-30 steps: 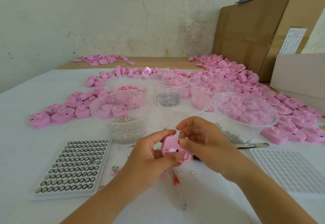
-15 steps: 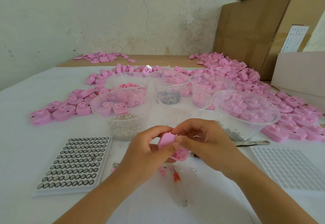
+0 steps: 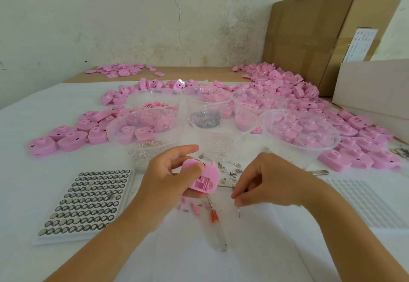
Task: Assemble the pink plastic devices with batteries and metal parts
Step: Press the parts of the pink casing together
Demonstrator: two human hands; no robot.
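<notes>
Pink shells lie in heaps all over the white counter, and more of them fill clear bowls at the back. The left hand grips one pink device just above the counter, thumb on top, fingers curled under it. The open side of the device faces up, so its little walls inside can be seen.

The right hand is low, just right of the device and not touching it. Its fingers are curled with the tips close together. A thin pin pokes out below them, but it is too small to tell if the fingers pinch it. Small metal bits are spread on the counter between the two hands.

On the left, a tray holds rows of round batteries. A screwdriver with an orange ring lies near the person, under the device. Tweezers lie behind the right hand. A brown box stands at the far right.
</notes>
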